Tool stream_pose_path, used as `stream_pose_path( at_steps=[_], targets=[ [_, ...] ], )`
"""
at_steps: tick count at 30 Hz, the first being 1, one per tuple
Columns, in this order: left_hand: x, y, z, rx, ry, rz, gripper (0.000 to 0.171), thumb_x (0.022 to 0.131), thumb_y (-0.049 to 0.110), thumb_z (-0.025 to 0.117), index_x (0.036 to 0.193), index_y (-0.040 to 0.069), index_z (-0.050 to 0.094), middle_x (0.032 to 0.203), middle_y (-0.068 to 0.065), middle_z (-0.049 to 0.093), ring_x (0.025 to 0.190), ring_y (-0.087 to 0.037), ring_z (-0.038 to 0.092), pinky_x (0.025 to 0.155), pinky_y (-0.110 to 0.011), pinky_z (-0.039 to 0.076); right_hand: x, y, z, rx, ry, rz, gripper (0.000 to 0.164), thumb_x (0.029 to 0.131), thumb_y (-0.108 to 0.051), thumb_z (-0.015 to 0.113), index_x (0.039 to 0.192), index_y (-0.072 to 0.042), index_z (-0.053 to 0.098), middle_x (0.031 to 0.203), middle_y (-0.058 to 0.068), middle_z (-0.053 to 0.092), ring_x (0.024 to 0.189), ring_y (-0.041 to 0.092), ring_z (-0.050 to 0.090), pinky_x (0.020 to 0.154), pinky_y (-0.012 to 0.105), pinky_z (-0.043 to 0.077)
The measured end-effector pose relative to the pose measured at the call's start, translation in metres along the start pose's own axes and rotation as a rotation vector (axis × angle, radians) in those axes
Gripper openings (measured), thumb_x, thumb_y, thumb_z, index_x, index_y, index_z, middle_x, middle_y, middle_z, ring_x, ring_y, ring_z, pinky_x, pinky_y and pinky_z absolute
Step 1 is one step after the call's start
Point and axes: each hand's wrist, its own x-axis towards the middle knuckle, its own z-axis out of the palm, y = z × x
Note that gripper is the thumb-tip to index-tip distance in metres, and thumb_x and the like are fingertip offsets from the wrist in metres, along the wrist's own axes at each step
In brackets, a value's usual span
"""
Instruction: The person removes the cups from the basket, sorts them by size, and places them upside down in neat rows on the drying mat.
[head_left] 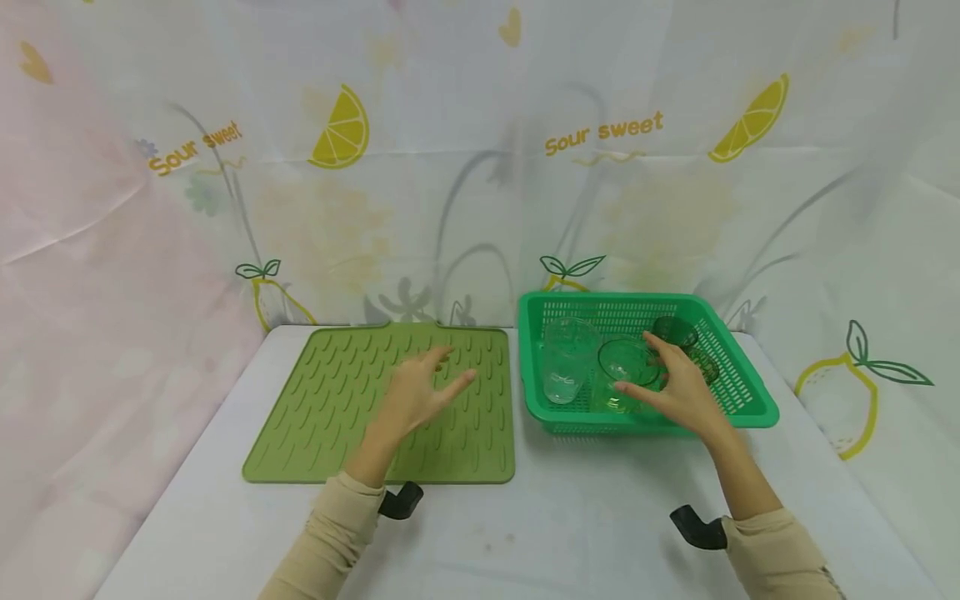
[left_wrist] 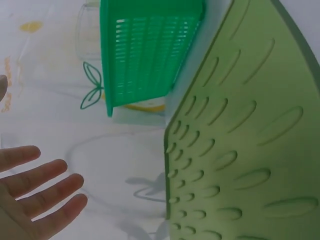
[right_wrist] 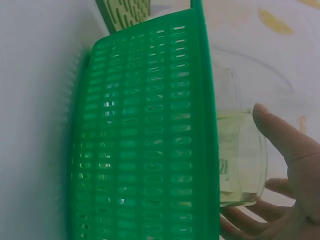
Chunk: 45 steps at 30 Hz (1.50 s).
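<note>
In the head view, my right hand (head_left: 678,387) is over a green basket (head_left: 570,427), its thumb and fingers round the upper part of a yellowish-green drinking glass (head_left: 617,403). The right wrist view shows this glass (right_wrist: 242,155) standing above the basket's rim, the thumb at one side and the fingers at the other. My left hand (head_left: 416,387) hovers above a green ridged mat (head_left: 300,442), fingers spread and holding nothing. In the left wrist view, this hand's fingers (left_wrist: 47,192) are apart from the mat.
Other glasses share the basket: a clear one (head_left: 562,375) at the left, a dark one (head_left: 675,331) at the back right, and a patterned greenish one (head_left: 705,364) near the right wall. A white table (head_left: 562,517) bears mat and basket. A printed curtain (head_left: 450,208) hangs behind.
</note>
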Motion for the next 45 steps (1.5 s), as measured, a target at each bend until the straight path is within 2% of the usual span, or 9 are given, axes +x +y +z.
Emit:
stream_pose_path(
  at_steps=[3, 7, 16, 21, 26, 32, 37, 40, 45],
  targets=[
    [0.001, 0.001, 0.005, -0.156, -0.025, -0.007, 0.053, 0.090, 0.037, 0.061, 0.128, 0.001, 0.054, 0.110, -0.018, 0.066, 0.096, -0.033, 0.064, 0.079, -0.047, 0.054, 0.002, -0.001, 0.001, 0.026, -0.022, 0.038, 0.095, 0.078, -0.032, 0.076, 0.146, 0.005, 0.021, 0.136, 0.032, 0.040, 0.111, 0.046, 0.052, 0.080, 0.053, 0.050],
    [0.003, 0.000, 0.011, -0.293, -0.020, 0.006, 0.050, 0.091, 0.031, 0.060, 0.129, -0.002, 0.053, 0.111, -0.020, 0.064, 0.098, -0.034, 0.063, 0.080, -0.046, 0.055, 0.003, 0.000, 0.004, 0.054, -0.069, 0.104, 0.103, 0.078, -0.036, 0.076, 0.147, 0.007, 0.014, 0.140, 0.031, 0.037, 0.117, 0.046, 0.048, 0.087, 0.058, 0.047],
    [0.006, 0.003, 0.023, -0.471, 0.024, 0.040, 0.045, 0.090, 0.026, 0.062, 0.126, 0.000, 0.054, 0.108, -0.017, 0.065, 0.096, -0.030, 0.064, 0.079, -0.042, 0.055, 0.007, 0.008, 0.013, 0.079, -0.130, 0.166, 0.107, 0.074, -0.042, 0.077, 0.147, 0.006, 0.014, 0.140, 0.027, 0.041, 0.121, 0.044, 0.047, 0.088, 0.061, 0.045],
    [0.007, 0.008, 0.027, -0.506, 0.039, 0.033, 0.041, 0.090, 0.019, 0.062, 0.126, 0.000, 0.054, 0.107, -0.016, 0.065, 0.094, -0.027, 0.064, 0.078, -0.039, 0.056, 0.008, 0.012, 0.014, 0.114, -0.135, 0.164, 0.102, 0.075, -0.040, 0.077, 0.145, 0.005, 0.017, 0.137, 0.027, 0.044, 0.121, 0.044, 0.046, 0.090, 0.060, 0.044],
    [0.008, 0.014, 0.026, -0.542, 0.008, -0.006, 0.042, 0.090, 0.018, 0.063, 0.128, 0.001, 0.053, 0.110, -0.016, 0.064, 0.097, -0.028, 0.063, 0.081, -0.040, 0.054, 0.006, 0.015, 0.016, 0.158, -0.096, 0.144, 0.094, 0.075, -0.033, 0.079, 0.141, 0.005, 0.024, 0.134, 0.027, 0.046, 0.122, 0.045, 0.042, 0.095, 0.061, 0.039],
    [0.007, 0.019, 0.025, -0.559, -0.012, -0.012, 0.044, 0.090, 0.012, 0.061, 0.129, -0.004, 0.050, 0.112, -0.024, 0.061, 0.100, -0.036, 0.060, 0.083, -0.050, 0.052, 0.002, 0.009, 0.008, 0.321, 0.003, 0.122, 0.091, 0.075, -0.020, 0.080, 0.143, 0.002, 0.025, 0.134, 0.023, 0.047, 0.124, 0.038, 0.042, 0.101, 0.055, 0.036],
    [0.004, 0.042, 0.005, -0.548, -0.038, -0.016, 0.042, 0.090, 0.008, 0.059, 0.128, -0.009, 0.049, 0.112, -0.027, 0.060, 0.100, -0.039, 0.060, 0.083, -0.050, 0.051, 0.004, -0.008, -0.008, 0.447, 0.117, 0.037, 0.084, 0.076, -0.005, 0.077, 0.144, -0.002, 0.028, 0.128, 0.012, 0.053, 0.117, 0.013, 0.050, 0.097, 0.026, 0.042],
    [0.003, 0.051, -0.004, -0.539, -0.043, -0.012, 0.041, 0.091, 0.007, 0.058, 0.127, -0.010, 0.049, 0.111, -0.027, 0.061, 0.099, -0.038, 0.060, 0.082, -0.049, 0.052, 0.006, -0.019, -0.017, 0.630, 0.144, -0.049, 0.080, 0.076, 0.008, 0.072, 0.143, -0.005, 0.030, 0.126, 0.004, 0.054, 0.114, 0.006, 0.052, 0.093, 0.013, 0.042],
    [0.005, 0.057, -0.008, -0.554, -0.049, 0.009, 0.041, 0.090, 0.006, 0.059, 0.127, -0.011, 0.049, 0.111, -0.029, 0.060, 0.098, -0.041, 0.060, 0.082, -0.054, 0.051, 0.010, -0.036, -0.025, 0.853, 0.115, -0.145, 0.076, 0.076, 0.018, 0.065, 0.141, -0.006, 0.035, 0.125, 0.000, 0.055, 0.116, 0.010, 0.052, 0.098, 0.016, 0.041]
  ],
)
